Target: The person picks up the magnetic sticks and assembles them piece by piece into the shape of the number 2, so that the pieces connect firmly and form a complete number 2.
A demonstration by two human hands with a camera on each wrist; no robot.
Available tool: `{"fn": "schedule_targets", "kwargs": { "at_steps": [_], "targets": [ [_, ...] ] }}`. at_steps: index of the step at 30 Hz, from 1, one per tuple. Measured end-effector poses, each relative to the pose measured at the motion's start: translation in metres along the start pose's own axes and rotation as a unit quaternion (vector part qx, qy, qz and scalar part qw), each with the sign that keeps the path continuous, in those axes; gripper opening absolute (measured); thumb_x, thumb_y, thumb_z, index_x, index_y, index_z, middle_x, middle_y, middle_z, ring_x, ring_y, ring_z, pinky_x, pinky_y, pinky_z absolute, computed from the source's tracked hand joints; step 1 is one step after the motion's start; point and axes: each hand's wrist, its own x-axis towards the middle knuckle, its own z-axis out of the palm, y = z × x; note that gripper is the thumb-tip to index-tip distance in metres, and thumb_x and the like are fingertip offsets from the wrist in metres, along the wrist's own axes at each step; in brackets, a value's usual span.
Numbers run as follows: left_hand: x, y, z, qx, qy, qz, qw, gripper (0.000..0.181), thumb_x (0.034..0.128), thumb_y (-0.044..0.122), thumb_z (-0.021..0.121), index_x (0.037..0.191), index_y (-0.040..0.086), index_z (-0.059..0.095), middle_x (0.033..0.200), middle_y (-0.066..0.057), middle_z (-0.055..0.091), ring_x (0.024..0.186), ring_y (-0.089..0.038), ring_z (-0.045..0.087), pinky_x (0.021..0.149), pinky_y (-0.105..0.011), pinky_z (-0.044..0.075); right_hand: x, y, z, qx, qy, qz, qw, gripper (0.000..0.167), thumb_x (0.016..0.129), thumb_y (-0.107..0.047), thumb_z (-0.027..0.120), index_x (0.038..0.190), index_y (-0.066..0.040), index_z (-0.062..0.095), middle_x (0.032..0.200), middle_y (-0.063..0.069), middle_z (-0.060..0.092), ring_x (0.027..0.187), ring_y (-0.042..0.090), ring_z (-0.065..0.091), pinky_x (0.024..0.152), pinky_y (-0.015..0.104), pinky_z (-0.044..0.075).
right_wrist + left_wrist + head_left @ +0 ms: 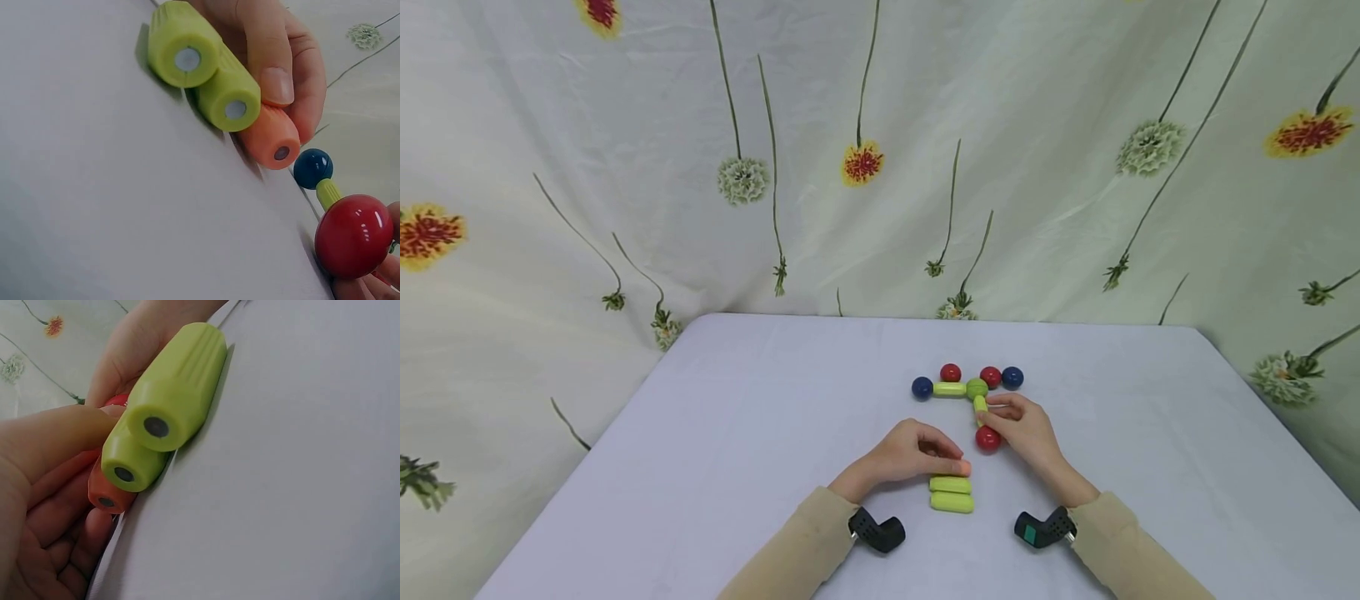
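Left hand (906, 454) pinches the orange rod (965, 468) against the desk (775, 400); right hand (1026, 429) pinches a green rod (980, 403) beside the red ball (988, 440), fingers nearly together on both. Rods look light, stiff; I'd grip mid-length, ends left bare.

The green ball looks like plastic, though its exact finish is too small to tell. On the near side of the green ball (977, 388), the red ball (354, 236) is smooth and glossy, with bright highlights; the blue ball (313, 169) left of the green ball is just as shiny. Nearer still, the loose yellow-green rods (187, 369) and the orange rod (269, 134) look like satin-matt plastic with ridged sides, their grey end discs (155, 427) metallic-looking. Beneath the green ball, the surface (760, 433) is matt and smooth; behind, the backdrop (820, 225) is softly creased printed cloth.
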Motion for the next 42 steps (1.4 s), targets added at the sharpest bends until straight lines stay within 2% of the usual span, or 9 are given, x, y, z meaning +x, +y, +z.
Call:
{"fn": "schedule_targets", "kwargs": {
  "at_steps": [4, 7, 14, 22, 26, 30, 33, 37, 42],
  "targets": [
    [-0.008, 0.021, -0.002, -0.01, 0.01, -0.011, 0.9998, 0.019, 0.0813, 0.02, 0.074, 0.095, 0.006, 0.074, 0.084, 0.002, 0.071, 0.077, -0.008, 0.059, 0.069, -0.021, 0.047, 0.0, 0.0, 0.0, -0.001, 0.0, 0.0, 1.0, 0.038, 0.083, -0.028, 0.072, 0.111, -0.003, 0.063, 0.1, 0.012, 0.068, 0.088, 0.02, 0.063, 0.065, 0.024, 0.048],
    [-0.013, 0.035, -0.004, -0.015, 0.014, -0.008, 0.9998, 0.02, 0.0831, 0.016, 0.072, 0.097, 0.001, 0.072, 0.086, -0.003, 0.071, 0.076, -0.008, 0.059, 0.068, -0.02, 0.046, 0.0, 0.001, 0.0, 0.0, 0.0, -0.001, 1.0, 0.038, 0.083, -0.028, 0.072, 0.11, -0.002, 0.063, 0.1, 0.012, 0.069, 0.088, 0.02, 0.063, 0.065, 0.024, 0.048],
    [-0.013, 0.03, -0.003, -0.025, 0.038, 0.013, 0.9989, 0.02, 0.0853, 0.015, 0.069, 0.1, 0.002, 0.071, 0.089, -0.003, 0.07, 0.077, -0.008, 0.06, 0.069, -0.021, 0.047, 0.0, 0.001, 0.0, -0.003, -0.001, -0.002, 1.0, 0.038, 0.083, -0.028, 0.071, 0.11, -0.002, 0.063, 0.1, 0.012, 0.069, 0.089, 0.022, 0.063, 0.066, 0.023, 0.048],
    [-0.012, 0.027, -0.001, -0.059, 0.085, -0.001, 0.9947, 0.017, 0.0857, 0.015, 0.069, 0.099, 0.005, 0.071, 0.095, 0.0, 0.068, 0.082, -0.015, 0.067, 0.074, -0.024, 0.05, 0.001, 0.001, 0.002, -0.007, 0.003, -0.002, 1.0, 0.037, 0.083, -0.027, 0.071, 0.109, -0.003, 0.063, 0.096, 0.012, 0.069, 0.088, 0.021, 0.063, 0.064, 0.024, 0.047],
    [-0.013, 0.028, 0.001, -0.051, 0.091, 0.007, 0.9945, 0.017, 0.0859, 0.016, 0.069, 0.099, 0.005, 0.071, 0.093, 0.001, 0.068, 0.081, -0.012, 0.065, 0.074, -0.024, 0.05, 0.001, 0.001, 0.002, -0.009, 0.005, -0.006, 0.9999, 0.036, 0.083, -0.027, 0.071, 0.109, -0.002, 0.063, 0.096, 0.011, 0.069, 0.087, 0.021, 0.063, 0.064, 0.024, 0.047],
    [-0.013, 0.031, 0.003, -0.033, 0.096, 0.029, 0.9944, 0.021, 0.0859, 0.014, 0.069, 0.101, 0.0, 0.07, 0.091, -0.003, 0.067, 0.078, -0.009, 0.059, 0.071, -0.022, 0.047, 0.0, 0.001, 0.002, -0.009, 0.006, -0.009, 0.9999, 0.036, 0.083, -0.026, 0.071, 0.109, -0.002, 0.063, 0.095, 0.011, 0.069, 0.086, 0.02, 0.063, 0.064, 0.024, 0.047],
    [-0.013, 0.032, 0.005, -0.025, 0.102, 0.034, 0.9939, 0.023, 0.0855, 0.011, 0.068, 0.103, -0.004, 0.068, 0.092, -0.005, 0.067, 0.077, -0.01, 0.055, 0.068, -0.02, 0.044, -0.001, 0.0, 0.003, -0.01, 0.007, -0.009, 0.9999, 0.035, 0.083, -0.026, 0.072, 0.108, -0.002, 0.064, 0.094, 0.011, 0.069, 0.085, 0.02, 0.063, 0.064, 0.025, 0.047],
    [-0.011, 0.027, 0.007, -0.019, 0.114, 0.037, 0.9926, 0.022, 0.0853, 0.01, 0.068, 0.103, -0.004, 0.068, 0.094, -0.007, 0.067, 0.078, -0.01, 0.053, 0.068, -0.019, 0.043, -0.001, -0.002, 0.003, -0.012, 0.007, -0.006, 0.9999, 0.035, 0.083, -0.026, 0.071, 0.108, -0.002, 0.064, 0.093, 0.01, 0.069, 0.084, 0.019, 0.062, 0.063, 0.025, 0.046],
    [0.0, 0.006, 0.013, -0.015, 0.131, 0.034, 0.9907, 0.025, 0.0852, 0.018, 0.07, 0.105, 0.002, 0.069, 0.094, -0.002, 0.066, 0.077, -0.008, 0.051, 0.066, -0.018, 0.041, -0.001, -0.003, 0.002, -0.012, 0.008, -0.006, 0.9999, 0.035, 0.083, -0.025, 0.071, 0.108, -0.002, 0.064, 0.093, 0.01, 0.069, 0.081, 0.017, 0.061, 0.061, 0.024, 0.046]
  ]
}}
